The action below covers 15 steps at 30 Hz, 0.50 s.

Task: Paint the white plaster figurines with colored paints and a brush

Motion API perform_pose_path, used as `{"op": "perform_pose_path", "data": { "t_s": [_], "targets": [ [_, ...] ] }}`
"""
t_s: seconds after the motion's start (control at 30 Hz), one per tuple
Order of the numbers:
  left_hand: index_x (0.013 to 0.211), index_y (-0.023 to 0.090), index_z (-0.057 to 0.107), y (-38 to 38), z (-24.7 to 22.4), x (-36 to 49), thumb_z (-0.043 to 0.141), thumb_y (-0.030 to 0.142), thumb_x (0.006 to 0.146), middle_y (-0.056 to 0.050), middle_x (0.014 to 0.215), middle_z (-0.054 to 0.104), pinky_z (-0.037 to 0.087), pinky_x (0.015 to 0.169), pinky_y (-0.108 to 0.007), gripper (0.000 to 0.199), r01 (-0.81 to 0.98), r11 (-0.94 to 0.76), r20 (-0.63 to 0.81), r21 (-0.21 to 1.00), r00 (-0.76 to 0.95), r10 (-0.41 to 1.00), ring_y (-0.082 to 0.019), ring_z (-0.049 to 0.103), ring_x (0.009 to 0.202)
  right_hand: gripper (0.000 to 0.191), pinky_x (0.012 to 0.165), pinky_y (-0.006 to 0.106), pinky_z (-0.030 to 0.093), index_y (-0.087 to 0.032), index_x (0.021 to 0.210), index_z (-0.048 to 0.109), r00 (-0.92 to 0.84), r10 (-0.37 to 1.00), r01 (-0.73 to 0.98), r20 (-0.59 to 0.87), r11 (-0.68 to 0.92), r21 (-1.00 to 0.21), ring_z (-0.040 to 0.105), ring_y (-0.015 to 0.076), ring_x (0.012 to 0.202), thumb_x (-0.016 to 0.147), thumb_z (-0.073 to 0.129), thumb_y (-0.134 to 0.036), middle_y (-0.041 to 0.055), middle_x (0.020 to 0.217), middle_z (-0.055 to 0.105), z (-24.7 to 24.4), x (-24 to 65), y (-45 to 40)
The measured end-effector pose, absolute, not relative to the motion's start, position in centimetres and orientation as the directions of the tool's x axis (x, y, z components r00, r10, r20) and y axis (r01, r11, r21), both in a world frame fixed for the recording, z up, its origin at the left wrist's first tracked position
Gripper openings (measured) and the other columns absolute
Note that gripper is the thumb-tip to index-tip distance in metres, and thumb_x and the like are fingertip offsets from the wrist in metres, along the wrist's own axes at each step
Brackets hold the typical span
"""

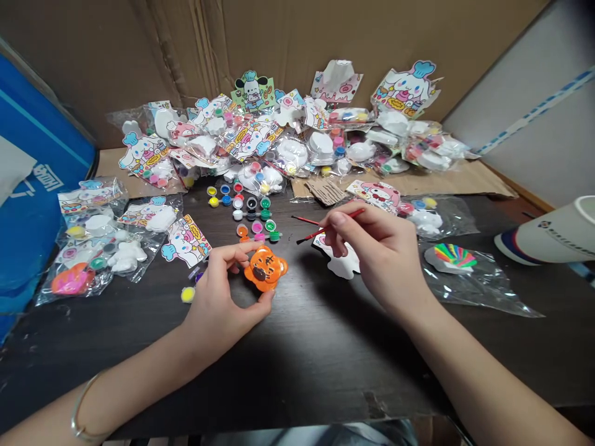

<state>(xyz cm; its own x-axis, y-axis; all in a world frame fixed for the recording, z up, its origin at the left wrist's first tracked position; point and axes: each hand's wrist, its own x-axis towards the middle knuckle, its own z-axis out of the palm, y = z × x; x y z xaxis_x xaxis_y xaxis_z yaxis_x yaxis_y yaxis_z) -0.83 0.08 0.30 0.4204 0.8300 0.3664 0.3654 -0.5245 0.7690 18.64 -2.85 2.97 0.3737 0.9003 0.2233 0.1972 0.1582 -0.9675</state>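
From the head camera, the **left hand** (218, 303) and **right hand** (376, 254) work just above a dark wooden table (297, 365). The left grip is closed, pinching a glossy orange tiger-face figure (264, 267) between thumb and fingertips. A thin gold bangle (79, 410) circles that wrist. The rounded figure shows no clear long axis and sits in front of the person, between the hands, held by the left hand.

The right grip is also closed, holding a slim red-handled paintbrush (325, 230) like a pencil. Its long axis slants down and leftward from the fingers, leaving its dark tip near the figure's upper right edge but not visibly touching it. A second thin red stick (304, 219) shows just behind the brush; whether the hand holds it is hard to tell.

Small round paint pots in many colours (248, 207) stand open beyond the figure, and a yellow pot (188, 295) sits beside the left hand. An unpainted white plaster figure (344, 265) lies under the right hand. Clear plastic bags of cartoon-card craft kits (93, 241) heap around the table, against a brown cardboard backing (297, 37).
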Motion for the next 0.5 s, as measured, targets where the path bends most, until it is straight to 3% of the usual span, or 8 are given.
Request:
{"op": "perform_pose_path", "data": {
  "t_s": [0.13,0.27,0.4,0.5],
  "targets": [
    [0.092,0.024,0.043,-0.1,0.4,-0.8,0.069,0.004,0.065,-0.013,0.111,0.069,0.049,0.084,-0.038,0.043,0.259,-0.544,0.406,0.798,0.436,0.803,-0.024,0.065,0.105,0.021,0.043,0.021,0.036,-0.017,0.065,0.058,0.239,0.971,0.076,-0.007,-0.026,-0.997,0.047,0.0077,0.044,0.075,0.063,-0.034,-0.0034,0.052,0.053,2.2,18.3,-2.3],
    [0.087,0.023,0.049,-0.5,1.1,-0.8,0.076,0.001,0.060,-0.010,0.110,0.070,0.045,0.096,-0.037,0.044,0.099,-0.333,0.265,0.938,0.415,0.870,-0.023,0.064,0.108,0.022,0.044,0.021,0.040,-0.016,0.071,0.059,-0.034,0.967,-0.258,-0.254,-0.254,-0.932,0.049,0.0079,0.044,0.071,0.067,-0.036,-0.0015,0.056,0.058,2.0,18.0,-2.0],
    [0.083,0.023,0.047,-0.5,1.4,-0.6,0.078,-0.001,0.057,-0.007,0.111,0.069,0.048,0.089,-0.033,0.047,-0.043,-0.131,0.138,0.990,0.383,0.913,-0.020,0.067,0.096,0.014,0.045,0.017,0.041,-0.016,0.069,0.059,0.188,0.943,-0.490,-0.274,-0.152,-0.858,0.048,0.0059,0.046,0.068,0.068,-0.027,-0.0033,0.056,0.055,2.3,18.7,-1.6],
    [0.083,0.023,0.043,-0.1,1.5,-0.4,0.078,0.004,0.058,-0.004,0.105,0.070,0.051,0.077,-0.033,0.047,-0.190,0.223,-0.101,0.956,0.504,0.858,-0.017,0.069,0.079,0.011,0.045,0.016,0.042,-0.016,0.069,0.060,0.285,0.907,-0.522,-0.310,-0.125,-0.844,0.048,0.0057,0.046,0.070,0.066,-0.025,-0.0034,0.055,0.054,2.5,19.0,-1.5]
  ]
}}
